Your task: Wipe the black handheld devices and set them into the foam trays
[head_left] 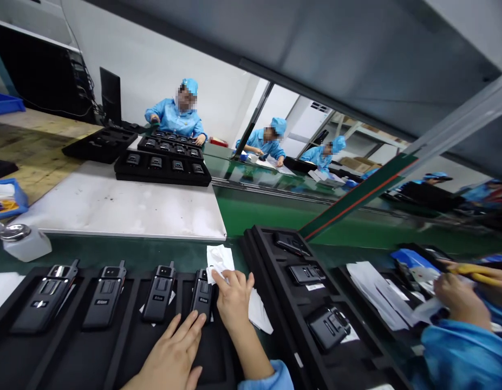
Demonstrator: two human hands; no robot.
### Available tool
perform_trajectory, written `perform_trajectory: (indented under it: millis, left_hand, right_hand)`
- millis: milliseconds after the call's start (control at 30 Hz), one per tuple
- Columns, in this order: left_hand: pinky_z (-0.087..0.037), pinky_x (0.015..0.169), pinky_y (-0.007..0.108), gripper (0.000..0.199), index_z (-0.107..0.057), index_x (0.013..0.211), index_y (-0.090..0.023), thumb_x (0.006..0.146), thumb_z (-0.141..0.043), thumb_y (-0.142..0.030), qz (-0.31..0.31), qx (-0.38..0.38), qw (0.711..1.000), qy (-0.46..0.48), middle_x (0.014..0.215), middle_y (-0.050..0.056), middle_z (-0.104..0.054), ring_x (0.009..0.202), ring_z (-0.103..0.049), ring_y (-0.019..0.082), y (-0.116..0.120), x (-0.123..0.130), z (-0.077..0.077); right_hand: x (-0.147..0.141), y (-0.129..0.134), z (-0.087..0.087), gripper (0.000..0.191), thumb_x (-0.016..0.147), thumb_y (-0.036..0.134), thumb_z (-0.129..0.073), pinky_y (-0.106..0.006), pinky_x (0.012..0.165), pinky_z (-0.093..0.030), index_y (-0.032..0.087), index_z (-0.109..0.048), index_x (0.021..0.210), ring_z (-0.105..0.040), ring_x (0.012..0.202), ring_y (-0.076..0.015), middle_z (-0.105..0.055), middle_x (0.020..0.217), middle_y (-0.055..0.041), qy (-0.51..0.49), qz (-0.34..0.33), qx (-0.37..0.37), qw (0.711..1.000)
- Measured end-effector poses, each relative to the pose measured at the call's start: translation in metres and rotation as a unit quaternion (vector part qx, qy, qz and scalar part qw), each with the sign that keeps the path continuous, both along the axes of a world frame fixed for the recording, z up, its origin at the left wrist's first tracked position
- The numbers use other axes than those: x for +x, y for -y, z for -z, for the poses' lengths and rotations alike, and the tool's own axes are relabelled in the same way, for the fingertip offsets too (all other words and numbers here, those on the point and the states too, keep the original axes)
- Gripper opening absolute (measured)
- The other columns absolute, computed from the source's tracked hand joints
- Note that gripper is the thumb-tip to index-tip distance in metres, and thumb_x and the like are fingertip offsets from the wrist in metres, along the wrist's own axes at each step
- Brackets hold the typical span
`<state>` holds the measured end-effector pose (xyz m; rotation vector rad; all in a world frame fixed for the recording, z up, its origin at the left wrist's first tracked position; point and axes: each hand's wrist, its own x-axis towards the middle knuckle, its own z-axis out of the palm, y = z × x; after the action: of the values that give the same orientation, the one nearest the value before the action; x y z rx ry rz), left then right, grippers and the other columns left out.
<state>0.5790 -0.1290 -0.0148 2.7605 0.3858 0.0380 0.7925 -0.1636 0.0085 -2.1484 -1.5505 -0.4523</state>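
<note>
Several black handheld radios lie in the slots of a black foam tray (124, 346). My left hand (173, 352) rests with its fingers spread on the lower end of the rightmost radio (202, 295). At that radio's top, my right hand (234, 298) pinches a white cloth (220, 260) against its upper right edge. More white cloth trails out beside the right wrist. Three other radios, among them the middle one (104, 298), lie to the left, backs up.
To the right are stacked black trays (275, 303) with devices, then a person's hands (462, 298) with yellow-handled tool. A white bottle (27, 244) stands at left. Beyond are a white board (124, 206), more trays (161, 173) and several people. A slanted post (356, 197) crosses the right.
</note>
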Motion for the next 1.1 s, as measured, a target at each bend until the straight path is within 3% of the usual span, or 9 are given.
perform_trajectory:
  millis: [133,367,600,700,767,833,900,1000,1100]
  left_hand:
    - [-0.026,0.123,0.046,0.076,-0.047,0.146,-0.016,0.071,-0.054,-0.016,-0.008,-0.013,1.0,-0.004,0.161,0.004,-0.023,0.149,-0.026,0.029,0.002,-0.001,-0.003]
    - [-0.025,0.122,0.049,0.067,-0.045,0.147,-0.015,0.08,-0.051,-0.018,-0.007,-0.012,1.0,0.013,0.163,0.003,-0.023,0.15,-0.022,0.027,0.003,-0.006,-0.015]
    - [-0.025,0.122,0.047,0.063,-0.05,0.143,-0.017,0.08,-0.054,-0.017,-0.018,-0.002,0.998,0.058,0.162,0.005,-0.029,0.149,-0.026,0.027,0.005,-0.006,-0.012]
    - [-0.026,0.123,0.046,0.062,-0.054,0.14,-0.015,0.079,-0.054,-0.016,-0.024,0.0,0.998,0.051,0.161,0.005,-0.03,0.148,-0.027,0.027,0.006,-0.006,-0.02]
    - [-0.027,0.122,0.047,0.061,-0.054,0.139,-0.014,0.078,-0.054,-0.015,-0.021,-0.007,0.999,0.042,0.161,0.006,-0.031,0.148,-0.029,0.028,0.005,-0.007,-0.026]
    - [-0.029,0.121,0.049,0.062,-0.054,0.139,-0.014,0.077,-0.054,-0.013,-0.017,-0.021,0.999,0.045,0.16,0.006,-0.033,0.147,-0.03,0.028,0.004,-0.008,-0.03]
    - [-0.029,0.121,0.051,0.063,-0.053,0.14,-0.016,0.077,-0.053,-0.01,-0.022,-0.05,0.996,0.069,0.159,0.005,-0.035,0.147,-0.031,0.027,0.001,-0.011,-0.032]
    - [-0.032,0.119,0.049,0.055,-0.054,0.139,-0.019,0.084,-0.051,-0.013,-0.061,-0.15,0.977,0.14,0.153,0.007,-0.046,0.141,-0.041,0.024,-0.006,-0.014,-0.031]
    - [-0.041,0.114,0.043,0.044,-0.059,0.133,-0.02,0.089,-0.054,-0.024,-0.133,-0.306,0.915,0.225,0.141,0.009,-0.059,0.13,-0.054,0.022,-0.013,-0.014,-0.031]
  right_hand:
    - [-0.005,0.009,0.006,0.051,0.085,0.002,-0.049,-0.069,0.107,-0.014,0.034,-0.066,0.121,-0.048,0.1,-0.0262,-0.066,0.101,-0.0046,0.024,-0.01,-0.004,1.0]
    - [-0.002,0.028,-0.015,0.051,0.088,0.001,-0.047,-0.066,0.107,-0.017,0.039,-0.071,0.112,-0.053,0.097,-0.0241,-0.067,0.098,-0.0019,-0.03,-0.037,-0.046,0.998]
    - [-0.006,0.026,0.004,0.041,0.09,0.011,-0.043,-0.047,0.095,-0.034,0.031,-0.075,0.106,-0.056,0.085,-0.0199,-0.067,0.091,-0.0025,-0.166,0.002,0.047,0.985]
    - [-0.004,0.013,-0.003,0.037,0.089,0.016,-0.045,-0.042,0.089,-0.039,0.028,-0.077,0.103,-0.056,0.087,-0.0208,-0.068,0.091,-0.0042,-0.211,0.002,0.117,0.97]
    - [-0.001,0.011,-0.014,0.031,0.089,0.022,-0.049,-0.04,0.086,-0.043,0.026,-0.078,0.103,-0.058,0.09,-0.0214,-0.068,0.093,-0.0056,-0.279,-0.009,0.174,0.944]
    - [-0.002,0.016,-0.025,0.025,0.085,0.03,-0.059,-0.039,0.086,-0.046,0.023,-0.078,0.1,-0.06,0.093,-0.0224,-0.069,0.096,-0.0069,-0.382,-0.018,0.213,0.899]
    - [-0.009,0.03,-0.032,0.024,0.076,0.034,-0.072,-0.04,0.089,-0.047,0.021,-0.079,0.094,-0.062,0.094,-0.0238,-0.071,0.095,-0.0072,-0.519,-0.013,0.227,0.824]
    - [-0.03,0.057,-0.032,0.029,0.062,0.032,-0.085,-0.043,0.087,-0.05,0.019,-0.078,0.087,-0.063,0.081,-0.021,-0.072,0.086,-0.0051,-0.731,-0.001,0.187,0.656]
    - [-0.061,0.077,-0.024,0.028,0.062,0.027,-0.087,-0.042,0.083,-0.053,0.019,-0.076,0.087,-0.056,0.062,-0.0124,-0.066,0.071,0.0004,-0.863,-0.029,0.122,0.489]
